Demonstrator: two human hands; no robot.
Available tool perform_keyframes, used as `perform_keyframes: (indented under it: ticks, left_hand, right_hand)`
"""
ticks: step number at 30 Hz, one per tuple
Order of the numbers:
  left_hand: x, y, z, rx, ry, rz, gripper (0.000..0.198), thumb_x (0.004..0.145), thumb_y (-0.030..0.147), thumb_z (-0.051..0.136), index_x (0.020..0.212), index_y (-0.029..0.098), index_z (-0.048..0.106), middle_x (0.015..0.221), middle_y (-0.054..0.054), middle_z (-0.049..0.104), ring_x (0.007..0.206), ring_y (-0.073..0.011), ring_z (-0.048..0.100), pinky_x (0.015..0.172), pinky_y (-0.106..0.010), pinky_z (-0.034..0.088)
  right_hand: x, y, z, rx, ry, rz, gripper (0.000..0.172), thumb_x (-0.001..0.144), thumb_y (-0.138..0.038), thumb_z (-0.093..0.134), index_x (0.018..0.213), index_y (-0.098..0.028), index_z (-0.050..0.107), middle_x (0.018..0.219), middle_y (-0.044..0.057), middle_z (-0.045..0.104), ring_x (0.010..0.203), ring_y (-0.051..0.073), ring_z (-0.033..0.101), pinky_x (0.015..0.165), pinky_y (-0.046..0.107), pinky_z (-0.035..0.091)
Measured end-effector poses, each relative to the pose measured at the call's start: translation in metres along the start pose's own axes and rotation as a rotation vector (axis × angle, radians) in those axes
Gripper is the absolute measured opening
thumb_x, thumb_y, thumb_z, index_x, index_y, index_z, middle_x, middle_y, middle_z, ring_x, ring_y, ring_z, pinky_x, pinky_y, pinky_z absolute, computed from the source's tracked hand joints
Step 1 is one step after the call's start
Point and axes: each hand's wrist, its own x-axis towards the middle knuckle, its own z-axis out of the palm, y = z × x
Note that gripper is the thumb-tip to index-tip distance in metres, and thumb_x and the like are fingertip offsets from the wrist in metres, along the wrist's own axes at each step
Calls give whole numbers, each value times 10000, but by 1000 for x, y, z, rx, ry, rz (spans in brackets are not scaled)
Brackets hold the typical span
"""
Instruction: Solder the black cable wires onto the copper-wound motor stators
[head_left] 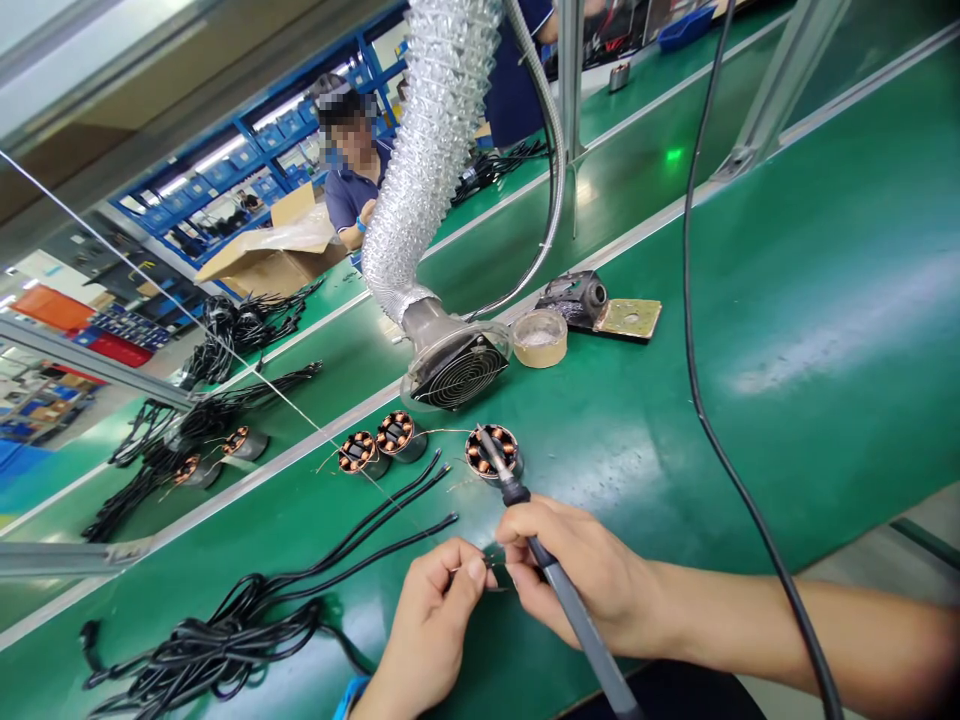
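Observation:
My right hand (581,580) is closed round a soldering iron (559,590), whose tip points up at a round copper-wound stator (493,450) on the green bench. My left hand (435,610) pinches a thin wire (459,568) between thumb and forefinger, close to my right fingers. Both hands meet over the ends of black cables (375,535). Two more stators (358,452) (397,433) lie left of the first one.
A silver flexible duct with a fan-grille intake (457,370) hangs just behind the stators. A tape roll (540,337) and a metal iron stand (596,305) sit beyond. Black cable bundles (202,640) lie at left. A person in blue (352,190) works across the conveyor.

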Motion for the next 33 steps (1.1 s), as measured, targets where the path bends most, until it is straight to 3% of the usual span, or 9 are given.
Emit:
perform_keyframes:
  ticks: [4,11,22,33]
  left_hand:
    - [-1,0,1,21,13,14,431,891,560,554,753,153,590,670,17,461,638,-116,356,615,-227,315]
    - [-3,4,2,89,47,-29,435,860,573,573,693,185,471,619,58,345,585,-107,268,553,-230,251]
    - [-3,3,0,83,57,-12,405,861,524,591,681,191,447,619,57,354,586,-106,279,553,-230,252]
    - [-4,3,0,23,38,-36,427,833,558,637,744,141,609,621,39,425,573,-88,294,537,-210,261]
  right_hand:
    - [3,0,-2,3,10,-30,231,813,-25,422,954,-207,444,710,-17,534,586,120,482,540,227,434]
    - [3,0,-3,10,15,-30,231,803,-28,436,955,-201,451,713,-7,556,603,126,502,550,227,452]
    - [2,0,-3,14,15,-15,234,792,-33,441,944,-211,447,706,-11,561,595,125,509,545,226,452]
    - [0,0,-1,44,16,7,252,790,-36,445,975,-206,453,721,-10,574,599,116,527,553,216,464]
